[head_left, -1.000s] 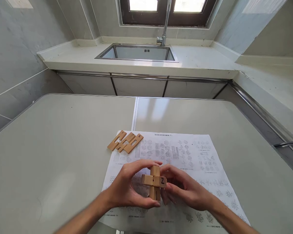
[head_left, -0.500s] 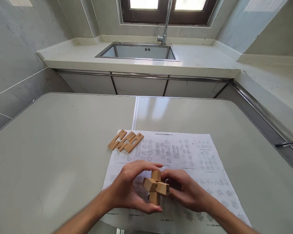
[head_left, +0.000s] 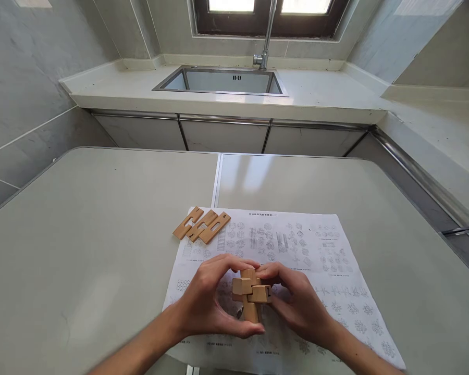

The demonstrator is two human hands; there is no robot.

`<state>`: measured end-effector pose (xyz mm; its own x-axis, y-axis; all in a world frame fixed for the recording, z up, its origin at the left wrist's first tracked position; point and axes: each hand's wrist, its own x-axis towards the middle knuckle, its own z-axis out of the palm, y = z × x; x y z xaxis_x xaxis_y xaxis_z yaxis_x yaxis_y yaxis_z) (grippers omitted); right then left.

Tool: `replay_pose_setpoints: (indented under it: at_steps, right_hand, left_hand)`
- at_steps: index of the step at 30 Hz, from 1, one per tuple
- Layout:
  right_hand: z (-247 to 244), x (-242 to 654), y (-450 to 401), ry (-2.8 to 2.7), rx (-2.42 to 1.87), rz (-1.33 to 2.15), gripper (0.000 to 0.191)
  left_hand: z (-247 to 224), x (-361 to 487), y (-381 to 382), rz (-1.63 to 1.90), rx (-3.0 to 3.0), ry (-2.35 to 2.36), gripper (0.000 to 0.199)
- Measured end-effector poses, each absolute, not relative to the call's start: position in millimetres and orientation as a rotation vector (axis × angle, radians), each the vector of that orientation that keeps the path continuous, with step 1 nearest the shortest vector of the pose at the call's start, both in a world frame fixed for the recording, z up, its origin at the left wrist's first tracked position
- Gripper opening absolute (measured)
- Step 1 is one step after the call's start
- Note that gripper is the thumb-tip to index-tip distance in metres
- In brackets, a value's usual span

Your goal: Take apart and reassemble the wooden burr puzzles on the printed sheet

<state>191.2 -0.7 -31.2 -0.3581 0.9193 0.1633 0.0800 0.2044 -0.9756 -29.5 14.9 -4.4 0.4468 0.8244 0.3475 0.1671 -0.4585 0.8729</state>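
Note:
A small wooden block puzzle [head_left: 250, 295] of several interlocked pieces is held above the printed sheet [head_left: 293, 239]. My left hand [head_left: 214, 297] grips it from the left, fingertips on its top end and thumb at its bottom end. From the right, my right hand [head_left: 293, 297] has its fingers and thumb closed on the puzzle's right side, beside a piece marked 2. Three flat wooden pieces with cut-outs [head_left: 201, 225] lie side by side, touching, at the sheet's upper left corner.
The sheet rests on a pale table [head_left: 101, 234] with a seam down its middle. Beyond the table's far edge stand a counter [head_left: 316, 99] with a metal sink [head_left: 222, 80] and a faucet [head_left: 264, 54], below a window.
The wooden puzzle has turned in my hands, its pieces now straighter and closer together. My right hand's fingers have moved slightly up and in toward its top.

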Motion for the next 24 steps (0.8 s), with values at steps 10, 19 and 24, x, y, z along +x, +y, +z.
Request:
replay_pose_setpoints:
  at_steps: [10, 19, 24]
  right_hand:
    - [-35.6, 190.9, -4.6, -1.639, -1.058, 1.348, 0.013]
    - [-33.8, 188.2, -6.4, -1.768, -0.961, 1.072, 0.059]
    - [-35.8, 186.6, -7.0, -1.83, -0.858, 1.018, 0.064]
  left_hand:
    - [-5.0, -29.8, 14.9, 0.984, 1.821, 0.853, 0.064]
    - [0.2, -26.1, 12.6, 0.923, 1.518, 0.935, 0.048]
    - [3.0, -25.3, 9.9, 0.79, 1.445, 1.05, 0.043]
